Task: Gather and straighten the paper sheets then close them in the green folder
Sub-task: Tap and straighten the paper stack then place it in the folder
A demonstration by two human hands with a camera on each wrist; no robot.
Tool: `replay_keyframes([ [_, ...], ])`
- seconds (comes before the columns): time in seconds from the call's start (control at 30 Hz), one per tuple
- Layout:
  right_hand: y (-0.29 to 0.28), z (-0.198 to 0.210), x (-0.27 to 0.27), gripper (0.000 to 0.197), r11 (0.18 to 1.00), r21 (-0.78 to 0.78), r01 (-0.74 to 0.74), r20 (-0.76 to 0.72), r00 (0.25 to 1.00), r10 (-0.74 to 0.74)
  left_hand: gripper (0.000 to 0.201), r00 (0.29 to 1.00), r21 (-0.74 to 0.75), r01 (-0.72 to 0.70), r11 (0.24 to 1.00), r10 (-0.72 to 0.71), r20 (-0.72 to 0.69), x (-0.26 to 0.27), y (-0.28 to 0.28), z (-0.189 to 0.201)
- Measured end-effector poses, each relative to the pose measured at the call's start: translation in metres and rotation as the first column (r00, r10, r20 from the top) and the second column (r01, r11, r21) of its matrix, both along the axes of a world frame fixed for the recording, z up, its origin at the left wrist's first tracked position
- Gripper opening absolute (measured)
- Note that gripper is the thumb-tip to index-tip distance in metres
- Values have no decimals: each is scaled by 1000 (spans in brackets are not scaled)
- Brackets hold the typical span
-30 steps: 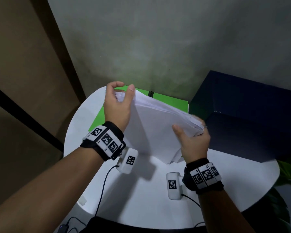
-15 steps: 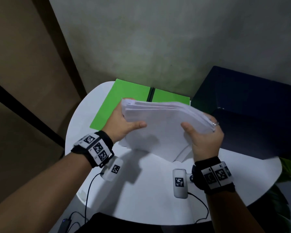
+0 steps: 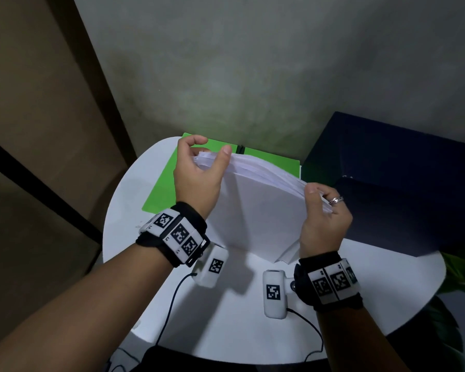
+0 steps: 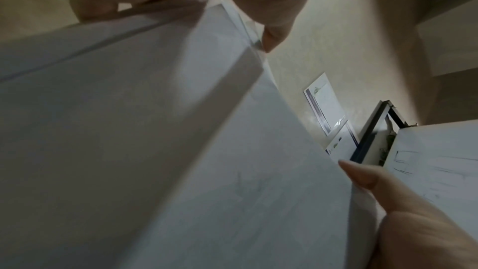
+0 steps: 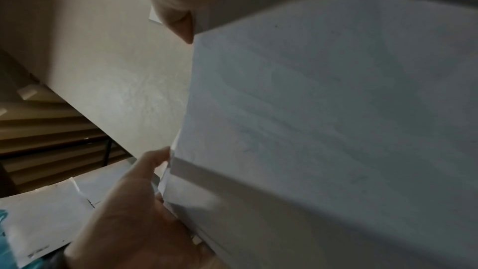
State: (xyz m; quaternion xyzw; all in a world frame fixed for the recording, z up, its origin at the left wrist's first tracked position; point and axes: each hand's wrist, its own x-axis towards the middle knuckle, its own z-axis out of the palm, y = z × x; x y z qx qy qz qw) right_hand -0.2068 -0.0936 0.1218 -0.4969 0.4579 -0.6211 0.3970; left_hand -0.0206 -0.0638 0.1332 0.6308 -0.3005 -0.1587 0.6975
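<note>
1. I have the paper stack (image 3: 255, 205) gathered and upright on the bench (image 3: 226, 328), just in front of the open green folder (image 3: 169, 181).
2. My left hand (image 3: 196, 178) curls around its far top corner; my right hand (image 3: 324, 218) grips the near one.
3. Bottom edges look uneven: squaring, loading and closing remain.
4. A dark box (image 3: 403, 178) crowds the folder's right side.

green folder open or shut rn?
Open. The flat green folder lies spread on the round white table, both panels showing either side of its dark spine, behind the white paper stack held in both hands.
</note>
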Motion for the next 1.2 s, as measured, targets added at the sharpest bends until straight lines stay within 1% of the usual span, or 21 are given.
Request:
replay_keyframes([
  [0.13,2,2,0,4,1000,-7,-21,16,1000,21,18,998,5,-62,998,62,8,5,-8,-4],
  [0.2,2,4,-1,3,1000,-27,-14,-4,1000,14,12,997,3,-69,998,69,24,8,-11,-5],
  [0.27,0,7,1,7,999,-33,5,-27,1000,-6,9,998,3,-52,999,52,38,8,-11,-6],
  [0.33,-3,8,2,8,1000,-19,11,-49,999,-12,14,999,-7,12,1000,-11,42,9,-11,-7],
  [0.47,-10,6,-1,10,999,-13,36,-39,999,-36,41,975,-18,212,977,-210,73,20,-4,-14],
  [0.53,-11,7,-2,10,999,-25,44,-19,999,-44,50,965,12,244,970,-244,93,25,-1,-19],
  [0.57,-10,8,-1,10,999,-30,23,-11,1000,-23,48,968,33,226,974,-228,107,26,-1,-22],
  [0.6,-9,8,0,16,999,-34,-10,-9,1000,9,44,974,42,195,980,-198,114,26,-2,-24],
  [0.7,-5,5,1,43,993,-36,-108,-16,994,108,21,989,17,124,992,-125,75,21,-7,-24],
  [0.77,-6,-3,-7,64,985,-57,-160,-29,987,159,22,989,14,127,992,-128,72,19,-8,-22],
  [0.83,-5,-9,-14,78,983,-63,-175,-69,983,170,33,974,18,216,976,-217,67,23,-5,-23],
  [0.87,-5,-12,-15,77,987,-43,-157,-89,984,153,40,957,23,285,958,-286,55,26,-3,-25],
  [0.9,-4,-13,-15,67,991,-11,-133,-99,986,131,45,936,45,349,936,-350,39,30,-2,-26],
  [0.93,-5,-14,-15,52,993,23,-113,-101,988,115,48,920,82,389,917,-392,23,33,-1,-28],
  [0.97,-6,-14,-14,36,992,57,-110,-91,989,114,47,910,117,409,905,-414,13,36,0,-30],
  [1.0,-8,-14,-14,26,989,83,-123,-72,989,129,42,909,140,411,901,-416,8,38,0,-30],
  [1.03,-9,-12,-15,20,986,97,-134,-60,988,141,36,913,142,403,904,-407,4,40,-1,-30],
  [1.07,-11,-9,-17,19,986,95,-137,-59,988,143,32,919,126,392,911,-395,-5,42,1,-28],
  [1.1,-13,-5,-19,20,987,78,-139,-54,988,143,35,923,99,384,918,-384,-17,44,1,-27],
  [1.13,-14,-2,-22,25,986,50,-160,-51,985,162,43,921,70,389,919,-387,-33,45,2,-28],
  [1.2,-17,-1,-26,47,972,18,-235,-123,964,236,68,905,80,425,901,-422,-51,46,5,-33],
])
